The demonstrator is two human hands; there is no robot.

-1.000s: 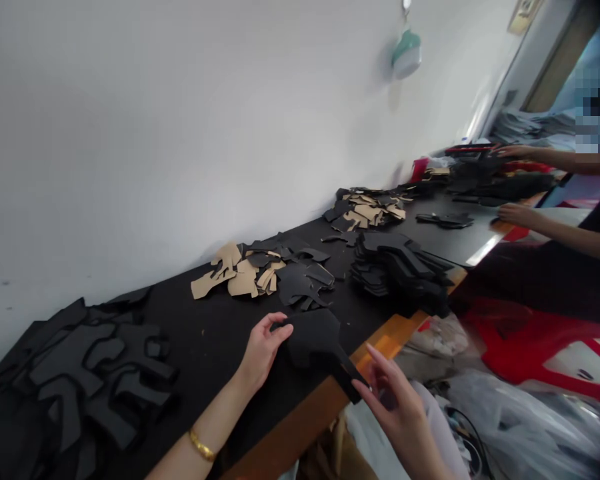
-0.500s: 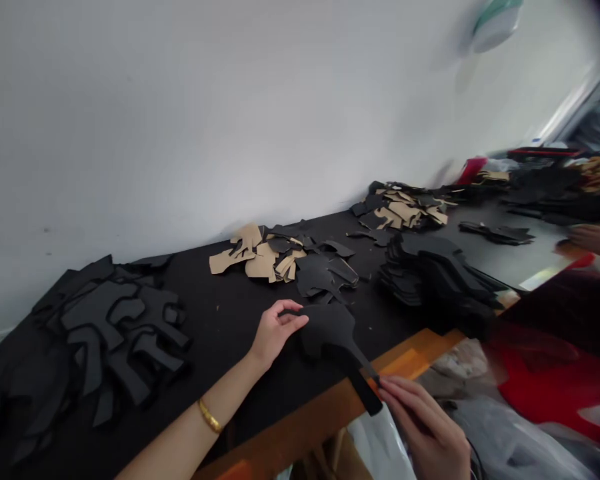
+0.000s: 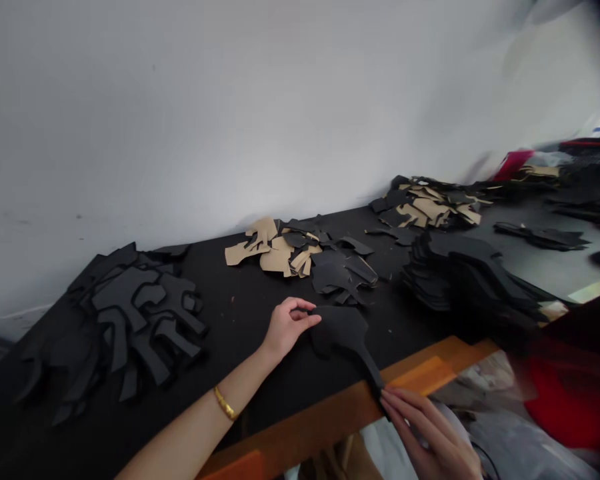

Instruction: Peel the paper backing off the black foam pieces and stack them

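A flat black cut-out piece [image 3: 346,328], broad at one end and tapering to a narrow strip, is held between my two hands over the front of the black table [image 3: 260,387]. My left hand [image 3: 286,328], with a gold bracelet [image 3: 225,403] on the wrist, pinches the broad end's left corner between thumb and fingers. Down at the strip's tip, my right hand [image 3: 427,427] grips with thumb and fingertips, over the wooden edge [image 3: 300,437]. A second black layer shows slightly below the broad end. Just behind lies a pile of similar black pieces [image 3: 337,273].
Thick black cut-outs [image 3: 145,313] are heaped on the left. Tan-backed scraps [image 3: 280,253] lie mid-table, with another scrap pile [image 3: 430,203] against the wall. A stack of black pieces [image 3: 460,267] stands at right. Plastic bags [image 3: 510,433] and red material [image 3: 570,403] sit below the edge.
The two black strips that were spread apart at the narrow end now lie together, with my right hand at their tip. The view has turned left, shifting everything rightward.
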